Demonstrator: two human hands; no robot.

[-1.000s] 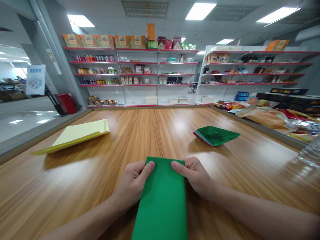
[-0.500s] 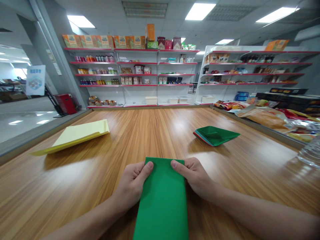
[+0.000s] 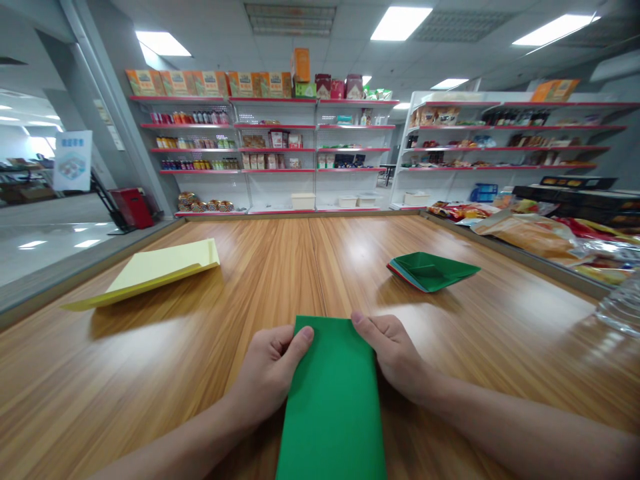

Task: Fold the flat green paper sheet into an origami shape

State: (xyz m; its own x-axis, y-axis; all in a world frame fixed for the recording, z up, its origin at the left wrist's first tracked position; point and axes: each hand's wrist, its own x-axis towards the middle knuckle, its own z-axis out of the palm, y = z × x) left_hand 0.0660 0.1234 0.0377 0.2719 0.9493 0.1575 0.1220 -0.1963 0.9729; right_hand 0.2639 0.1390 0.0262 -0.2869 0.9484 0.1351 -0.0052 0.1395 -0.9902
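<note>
The person's two hands are working apart from each other at the near middle of the table [image 3: 267, 267], both clamping the same green paper [image 3: 333, 413]. The left hand [image 3: 273, 367] is gripping its far left corner and the right hand [image 3: 397, 357] its far right corner, thumbs pressing on top; the fingers underneath are hiding from view. The paper is running toward the near edge of the view.

Farther off to the right, a folded paper stack [image 3: 435, 272] is lying on the table, its green top layer forming a shallow hollow and red and blue layers showing along its left side. To the left, a yellow paper [image 3: 165, 263] is resting with its edges turned up. At the far right edge of view, a clear plastic container [image 3: 623, 307] is sitting partly cut off.

Beyond the table, the left shelves [image 3: 275, 185] are carrying rows of small bottles [image 3: 195, 118], round gold tins [image 3: 213, 205] and a pale tub [image 3: 303, 201] whose contents are not showing. Orange cartons [image 3: 210, 83] are lining the top, bearing print too small to read. A blue basket [image 3: 483, 193] is standing by the right shelves [image 3: 445, 183]. On the far left, a white sign [image 3: 73, 160] is displaying blurred blue characters above a blue picture.
</note>
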